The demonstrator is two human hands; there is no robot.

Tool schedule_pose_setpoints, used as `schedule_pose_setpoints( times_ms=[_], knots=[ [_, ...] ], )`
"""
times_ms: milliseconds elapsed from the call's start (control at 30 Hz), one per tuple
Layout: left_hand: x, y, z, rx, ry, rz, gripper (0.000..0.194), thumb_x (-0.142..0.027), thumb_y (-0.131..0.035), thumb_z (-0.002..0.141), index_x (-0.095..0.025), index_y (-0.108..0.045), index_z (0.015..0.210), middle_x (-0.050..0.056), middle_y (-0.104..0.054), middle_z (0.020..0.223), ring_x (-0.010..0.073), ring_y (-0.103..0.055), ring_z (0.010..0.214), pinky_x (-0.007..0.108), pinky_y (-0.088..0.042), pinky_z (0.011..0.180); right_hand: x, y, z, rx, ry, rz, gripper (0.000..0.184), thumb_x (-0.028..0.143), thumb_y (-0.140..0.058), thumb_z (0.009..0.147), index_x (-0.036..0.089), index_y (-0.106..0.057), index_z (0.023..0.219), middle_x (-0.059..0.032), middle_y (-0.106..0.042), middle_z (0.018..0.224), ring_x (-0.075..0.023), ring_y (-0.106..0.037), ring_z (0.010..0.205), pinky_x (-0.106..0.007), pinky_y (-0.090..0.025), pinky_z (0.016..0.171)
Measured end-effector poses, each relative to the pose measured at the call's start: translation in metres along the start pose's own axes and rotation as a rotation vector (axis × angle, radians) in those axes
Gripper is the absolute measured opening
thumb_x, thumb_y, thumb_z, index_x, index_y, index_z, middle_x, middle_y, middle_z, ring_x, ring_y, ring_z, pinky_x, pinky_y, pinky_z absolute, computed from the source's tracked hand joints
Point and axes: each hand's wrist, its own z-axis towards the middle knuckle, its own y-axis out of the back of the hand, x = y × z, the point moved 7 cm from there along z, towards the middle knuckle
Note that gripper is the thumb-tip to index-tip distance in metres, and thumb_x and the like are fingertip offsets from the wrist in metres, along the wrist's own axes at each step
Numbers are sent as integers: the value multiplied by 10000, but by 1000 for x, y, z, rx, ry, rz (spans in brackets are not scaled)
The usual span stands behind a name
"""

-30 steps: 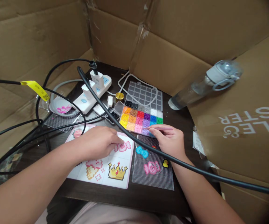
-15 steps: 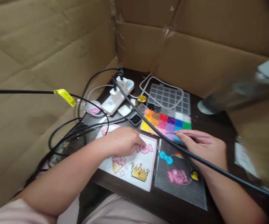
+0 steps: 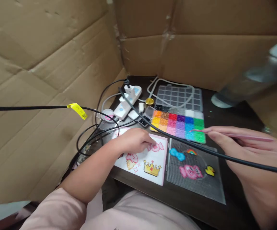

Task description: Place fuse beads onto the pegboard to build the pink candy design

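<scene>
My left hand (image 3: 136,140) rests on a printed pattern sheet (image 3: 162,163), its index finger stretched toward the pink candy picture (image 3: 156,147), with nothing held. In my right hand (image 3: 258,148) are pink tweezers (image 3: 239,136), their tips over the blue and green side of the bead box (image 3: 204,135). Below lies a clear ridged pegboard (image 3: 196,191). It bears a pink candy-shaped bead figure (image 3: 190,172), a blue bow (image 3: 177,154), a small rainbow (image 3: 191,152) and a yellow duck (image 3: 209,171). Whether the tips grip a bead is too small to tell.
Black cables (image 3: 225,157) cross in front of the sheet, box and pegboard. Behind stand a white power strip (image 3: 121,110), a gold lid (image 3: 149,101) and an empty divided lid (image 3: 198,95). Cardboard walls (image 3: 201,57) surround the table; a clear bottle-like cylinder (image 3: 244,84) is at right.
My right hand and the tweezers have moved right, away from the pink and lilac compartments. My left finger stays by the candy picture. The whole view has shifted slightly.
</scene>
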Motion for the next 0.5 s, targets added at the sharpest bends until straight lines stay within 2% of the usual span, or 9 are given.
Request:
schedule_pose_setpoints(
  times_ms=[100,233,333,500],
  knots=[
    [0,1,1,-19,-22,-11,324,-145,-518,894,-231,-766,1084,55,-757,980,186,-679,897,289,-499,791,12,8,-2,23,19,-59,47,221,-779,786,253,-783,751,-11,-778,787,-192,-734,690,-291,-598,616],
    [1,3,3,-38,-36,-40,347,-134,-498,882,-218,-767,1086,65,-753,956,199,-681,877,303,-507,776,8,17,-20,89,62,17,71,186,-773,787,255,-780,773,0,-785,816,-198,-750,739,-320,-625,702],
    [4,1,4,-12,-1,-11,351,-167,-493,886,-234,-768,1094,64,-752,1004,225,-685,923,330,-515,806,-2,26,-42,99,55,19,120,140,-765,779,257,-789,793,-2,-790,808,-184,-750,701,-293,-628,670],
    [8,-5,5,31,12,13,381,-181,-470,884,-263,-759,1119,36,-750,1049,226,-683,955,331,-508,825,-15,28,-73,199,9,37,162,93,-727,796,244,-785,778,2,-787,775,-165,-750,687,-267,-631,683]
  ],
)
